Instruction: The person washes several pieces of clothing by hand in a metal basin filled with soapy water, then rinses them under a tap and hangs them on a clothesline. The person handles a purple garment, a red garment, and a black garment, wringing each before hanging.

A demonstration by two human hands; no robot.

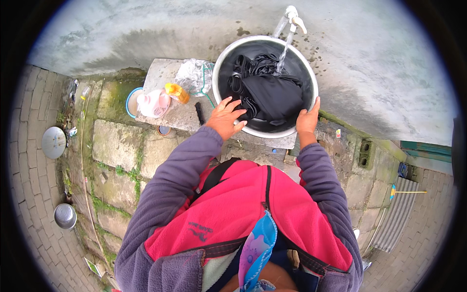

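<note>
A round metal basin (pixel 314 80) stands against the wall, holding black cloth (pixel 275 95) bunched and folded inside. Water runs onto the cloth from a white tap (pixel 292 15) above the basin's far side. My left hand (pixel 226 118) lies on the basin's near left rim, its fingers spread and reaching a little over the edge near the cloth. At the near right side, my right hand (pixel 307 124) holds the rim, with its thumb and forefinger along the edge; its other fingers are partly hidden.
Left of the basin, a stone slab (pixel 177 119) bears a pink-white jug (pixel 154 103), a yellow-orange bottle (pixel 177 93), a clear plastic bag (pixel 192 73), a green wire hanger (pixel 203 90) and a black brush (pixel 199 113). A blue-rimmed bucket (pixel 131 103) stands beside it. A hollow block (pixel 364 153) sits at right.
</note>
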